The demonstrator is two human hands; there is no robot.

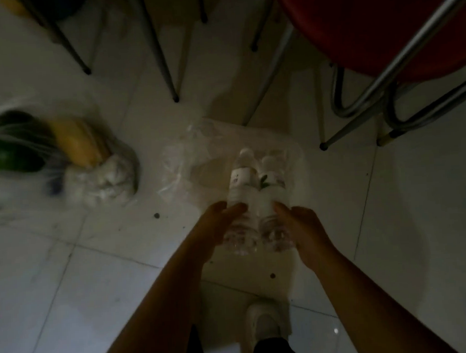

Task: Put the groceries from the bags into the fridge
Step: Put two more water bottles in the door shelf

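Two clear water bottles are held side by side above the tiled floor, caps pointing away from me. My left hand [218,226] grips the left bottle [240,186] near its base. My right hand [303,226] grips the right bottle [272,193] the same way. Just beyond them a flat transparent plastic bag [198,156] lies on the floor. Another clear bag [101,176] at the left holds a green vegetable [7,154], a yellow item [77,145] and something white. The scene is dim and blurred.
A red chair [380,22] with metal legs stands at the upper right. More thin chair legs [162,60] rise at the top middle. My white shoe [265,321] is on the tiles [70,295] below the bottles.
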